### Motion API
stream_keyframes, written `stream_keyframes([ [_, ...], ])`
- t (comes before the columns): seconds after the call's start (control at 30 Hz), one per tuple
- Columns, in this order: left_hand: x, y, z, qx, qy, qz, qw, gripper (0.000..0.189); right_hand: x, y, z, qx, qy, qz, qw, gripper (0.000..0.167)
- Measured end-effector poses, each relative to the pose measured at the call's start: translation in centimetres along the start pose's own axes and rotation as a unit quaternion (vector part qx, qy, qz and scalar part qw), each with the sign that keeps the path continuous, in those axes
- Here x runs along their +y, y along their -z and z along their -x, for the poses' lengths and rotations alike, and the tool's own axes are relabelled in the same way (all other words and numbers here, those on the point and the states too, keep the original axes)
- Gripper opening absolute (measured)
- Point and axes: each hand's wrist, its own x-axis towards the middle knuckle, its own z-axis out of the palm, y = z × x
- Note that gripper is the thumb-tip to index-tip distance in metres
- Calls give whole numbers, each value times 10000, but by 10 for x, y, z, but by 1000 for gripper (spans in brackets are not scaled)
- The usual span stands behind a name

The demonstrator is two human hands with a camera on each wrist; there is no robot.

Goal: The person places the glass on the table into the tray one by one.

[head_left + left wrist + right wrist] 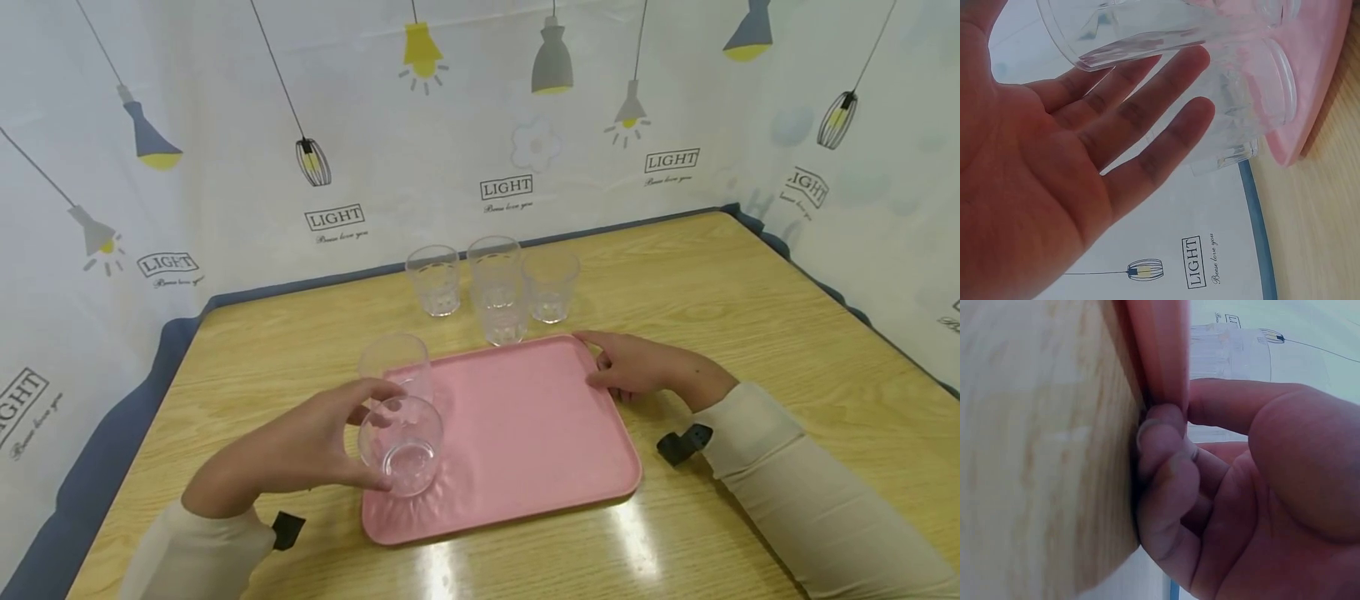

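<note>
My left hand (311, 437) holds a clear cup (411, 454) at the front left of a pink tray (540, 433), thumb on the near side and fingers on the far side. In the left wrist view, the fingers (1147, 140) stretch along the cup's wall, some of them free of it. A second clear cup (401, 354) stands just behind, at the tray's back left corner. My right hand (637, 365) grips the tray's right edge near its back corner. The right wrist view shows the thumb on the rim and the other fingers curled beneath the tray (1163, 350).
Several more clear cups stand grouped behind the tray, among them one at the left (437, 283) and one at the right (551, 287). Wood-grain table (750, 333) surrounds the tray. A white printed cloth (420, 167) hangs along the back and sides.
</note>
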Motion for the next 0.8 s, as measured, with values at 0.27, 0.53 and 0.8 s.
stream_keyframes([
  [0.27, -3, 0, -1, -78, 40, -10, 10000, 93, -1, 0, 2, 2, 33, 38, 10000, 72],
  [0.53, -2, 2, 2, -198, 231, 56, 9995, 92, 1, 1, 2, 29, -6, 42, 10000, 73],
  [0.8, -1, 4, 8, -235, 180, -154, 9994, 90, 1, -1, 1, 78, -15, 131, 9999, 73],
])
